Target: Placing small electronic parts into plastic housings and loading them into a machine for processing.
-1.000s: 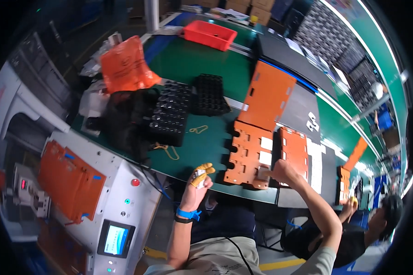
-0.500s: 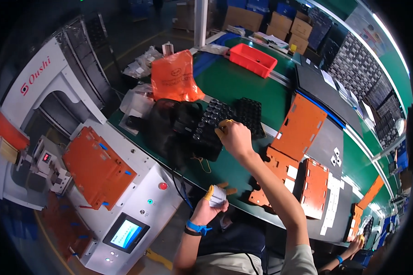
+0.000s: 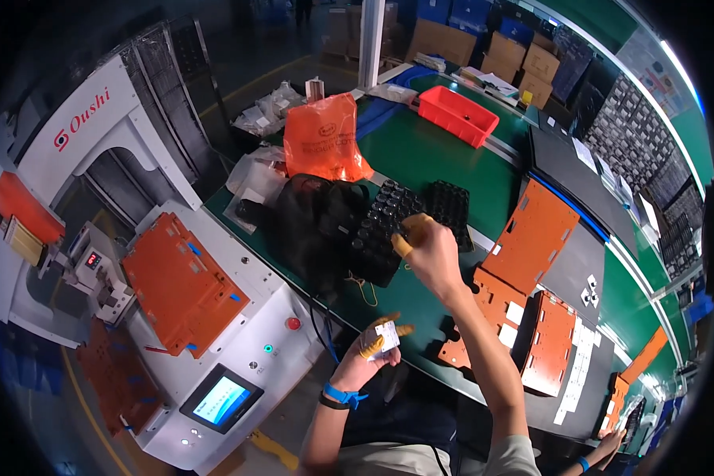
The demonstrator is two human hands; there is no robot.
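My left hand [image 3: 358, 363], with yellow finger covers and a blue wrist strap, grips a small flat white piece [image 3: 386, 337] in front of the bench edge. My right hand [image 3: 430, 247] is over the right side of a black tray [image 3: 373, 258] that carries rows of round black parts [image 3: 390, 202]. Its thumb and forefinger, also in yellow covers, are pinched together; whatever is between them is too small and dark to make out. Behind that hand lies a second black tray [image 3: 450, 208] with round pockets.
A black bag [image 3: 305, 218] and an orange plastic bag [image 3: 323, 139] lie left of the trays. A red bin [image 3: 458, 116] stands farther back. Orange plates [image 3: 531, 234] lie on the right. At left stands a white machine with a screen [image 3: 222, 399]. Another person's hand [image 3: 609, 444] shows lower right.
My right hand has drawn back slightly toward me, its fingers still over the tray's right side. The white piece in my left hand has turned, showing a different face. The whole view has shifted a little.
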